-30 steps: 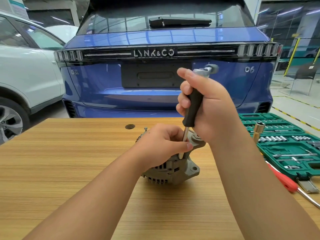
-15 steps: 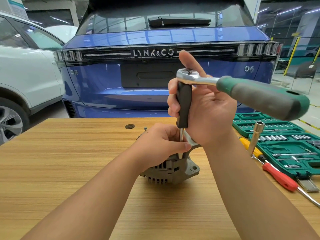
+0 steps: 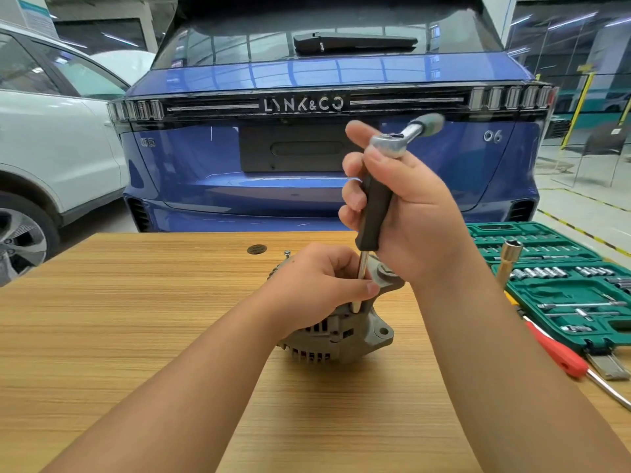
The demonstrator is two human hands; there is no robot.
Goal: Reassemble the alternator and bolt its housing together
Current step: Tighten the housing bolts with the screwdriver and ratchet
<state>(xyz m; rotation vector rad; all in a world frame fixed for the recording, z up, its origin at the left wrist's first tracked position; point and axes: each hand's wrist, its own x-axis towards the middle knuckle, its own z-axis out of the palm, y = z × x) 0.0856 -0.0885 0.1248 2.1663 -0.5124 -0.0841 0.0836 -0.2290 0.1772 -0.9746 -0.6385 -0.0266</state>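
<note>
Bolting step: your left hand [image 3: 324, 281] grips the alternator [image 3: 336, 332] on the surface [image 3: 136, 336]; your right hand [image 3: 406, 213] grasps the ratchet extension [image 3: 374, 213], above. Next, turn the ratchet [image 3: 401, 136] squarely.

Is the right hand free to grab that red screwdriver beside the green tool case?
Probably not right now. The right hand grips the black handle of the ratchet driver standing on the alternator. The red screwdriver lies uncovered on the table, so it would be easy once the tool is released.
</note>
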